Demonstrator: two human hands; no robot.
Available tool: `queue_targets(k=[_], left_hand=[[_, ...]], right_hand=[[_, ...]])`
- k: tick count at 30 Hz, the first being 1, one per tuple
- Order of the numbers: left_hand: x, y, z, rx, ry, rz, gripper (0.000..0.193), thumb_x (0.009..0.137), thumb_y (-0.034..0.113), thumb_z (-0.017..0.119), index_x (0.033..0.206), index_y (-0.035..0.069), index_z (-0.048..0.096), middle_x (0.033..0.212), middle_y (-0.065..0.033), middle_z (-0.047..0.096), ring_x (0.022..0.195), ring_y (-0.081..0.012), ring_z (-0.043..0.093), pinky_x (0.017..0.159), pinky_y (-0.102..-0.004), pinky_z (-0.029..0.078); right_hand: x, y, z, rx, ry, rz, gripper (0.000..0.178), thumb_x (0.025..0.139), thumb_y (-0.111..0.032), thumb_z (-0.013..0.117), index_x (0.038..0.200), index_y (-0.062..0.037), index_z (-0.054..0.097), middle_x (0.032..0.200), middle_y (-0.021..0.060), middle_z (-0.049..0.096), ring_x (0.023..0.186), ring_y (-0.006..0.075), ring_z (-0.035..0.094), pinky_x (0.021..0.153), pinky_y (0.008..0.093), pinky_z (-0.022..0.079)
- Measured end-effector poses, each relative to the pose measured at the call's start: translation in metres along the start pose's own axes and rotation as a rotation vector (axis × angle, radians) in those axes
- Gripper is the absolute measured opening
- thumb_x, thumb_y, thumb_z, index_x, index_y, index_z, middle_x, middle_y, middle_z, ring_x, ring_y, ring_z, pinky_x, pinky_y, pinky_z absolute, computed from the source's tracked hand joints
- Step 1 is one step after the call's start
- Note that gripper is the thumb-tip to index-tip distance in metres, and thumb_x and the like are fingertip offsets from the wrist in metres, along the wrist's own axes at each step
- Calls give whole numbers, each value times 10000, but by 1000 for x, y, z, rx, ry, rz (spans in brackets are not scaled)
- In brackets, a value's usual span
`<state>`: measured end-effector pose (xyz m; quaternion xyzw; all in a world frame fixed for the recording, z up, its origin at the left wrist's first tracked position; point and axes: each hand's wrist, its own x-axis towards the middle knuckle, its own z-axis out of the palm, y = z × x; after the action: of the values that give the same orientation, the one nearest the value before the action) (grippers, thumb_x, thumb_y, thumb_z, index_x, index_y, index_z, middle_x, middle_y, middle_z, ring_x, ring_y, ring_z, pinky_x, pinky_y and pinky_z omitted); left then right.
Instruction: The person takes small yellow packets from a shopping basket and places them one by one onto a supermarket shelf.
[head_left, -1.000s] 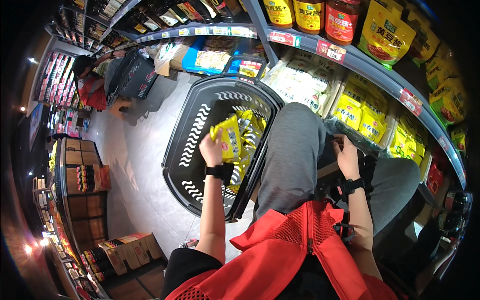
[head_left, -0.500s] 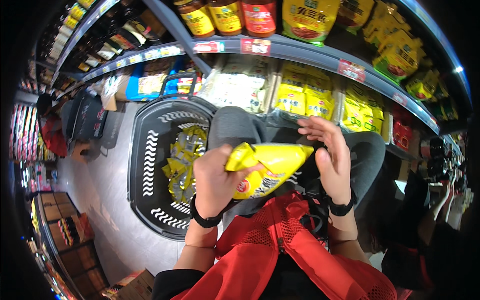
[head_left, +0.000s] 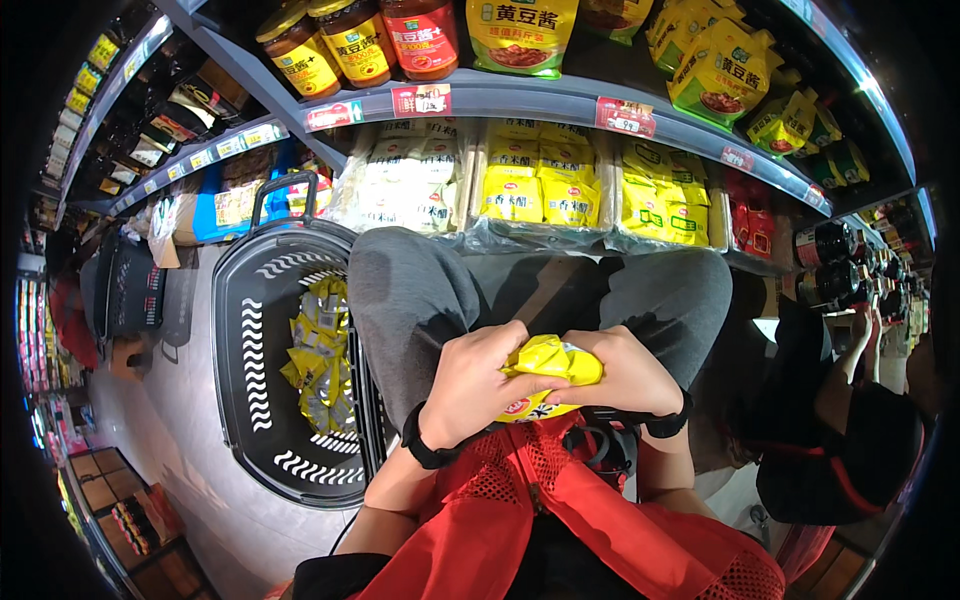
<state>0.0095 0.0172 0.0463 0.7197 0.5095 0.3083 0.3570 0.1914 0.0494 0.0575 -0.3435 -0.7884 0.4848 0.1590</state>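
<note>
In front of my red vest, a plump yellow pouch (head_left: 552, 362) is gripped between both hands, low over my lap. My left hand (head_left: 485, 385) wraps its left side, thumb lying across the front. From the other side my right hand (head_left: 628, 368) closes round it, and its fingertips are partly hidden by the pouch. To the left of my knee stands a black shopping basket (head_left: 232, 330) with slotted walls. Inside lie several crumpled yellow-and-silver packets (head_left: 325, 355).
Clear bins on the low shelf hold white pouches (head_left: 410, 175), yellow pouches (head_left: 540, 190) and yellow-green pouches (head_left: 665, 205). Above, the shelf edge (head_left: 520, 105) carries jars (head_left: 420, 40) and sauce pouches (head_left: 725, 75). Another person (head_left: 840, 430) works at the right; a second basket (head_left: 125, 280) stands far left.
Both hands have brought the pouch down closer to my body. My right hand, apart from it before, now holds it too. The view has shifted, so shelf and basket appear further left.
</note>
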Motion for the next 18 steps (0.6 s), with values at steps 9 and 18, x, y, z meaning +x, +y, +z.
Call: queue_targets(k=[9,18], left_hand=[[9,-1,20,-461,18,12,178,714,119,609,819,-3,534,673,-76,521,597,-149,508,554,-244,397],[6,-3,23,-497,40,-153,145,762,121,556,792,-17,524,632,-73,491,563,-135,481,530,-224,379]], right_hand=[[-19,17,17,182,175,143,238,626,-157,672,762,4,564,640,131,555,577,243,564,526,267,425],[-17,19,17,162,161,139,257,629,-166,678,793,2,575,638,120,568,570,206,575,522,257,427]])
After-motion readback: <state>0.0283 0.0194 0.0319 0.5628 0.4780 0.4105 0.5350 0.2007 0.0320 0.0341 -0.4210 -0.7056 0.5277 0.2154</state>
